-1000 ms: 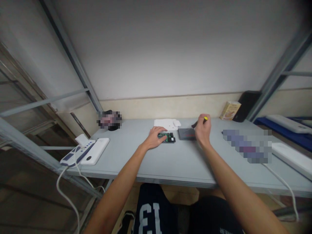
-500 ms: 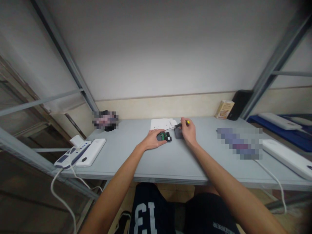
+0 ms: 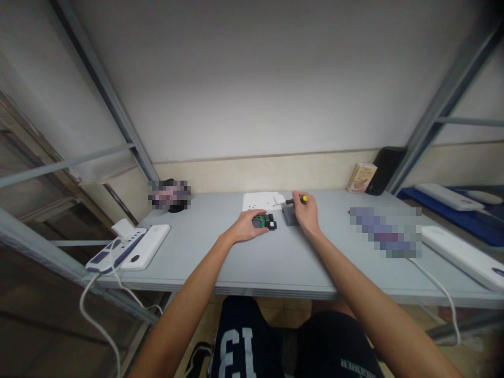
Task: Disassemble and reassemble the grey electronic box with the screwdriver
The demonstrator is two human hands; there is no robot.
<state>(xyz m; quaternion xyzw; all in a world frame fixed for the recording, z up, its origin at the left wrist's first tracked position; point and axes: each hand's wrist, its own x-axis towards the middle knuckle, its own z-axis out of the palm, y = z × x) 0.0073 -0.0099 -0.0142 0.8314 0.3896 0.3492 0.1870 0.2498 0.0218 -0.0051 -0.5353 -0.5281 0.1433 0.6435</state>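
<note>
On the desk, my left hand (image 3: 242,227) grips a small green circuit board (image 3: 261,221) with black parts, thumb along the near side and fingers along the far side. My right hand (image 3: 307,214) is closed around a screwdriver (image 3: 290,201) with a black handle and a yellow end. Its thin shaft points left, over the white paper's near right part; the tip is too fine to place exactly. Beneath the right hand lies a dark grey box (image 3: 290,216), partly covered by it. Several tiny dark specks, perhaps screws, dot the white paper (image 3: 254,198) behind the board.
A small white object (image 3: 279,199) rests on the paper. To the left are a power strip (image 3: 118,252) and a white slab-shaped device (image 3: 147,247). A yellow carton (image 3: 361,177) stands at the back right beside a black case (image 3: 386,170). A blurred-out item lies on the right.
My right hand has come left with the screwdriver from beyond the grey box, its shaft now turned towards the paper. Since half a second ago the shaft has shifted slightly; the left hand keeps its hold.
</note>
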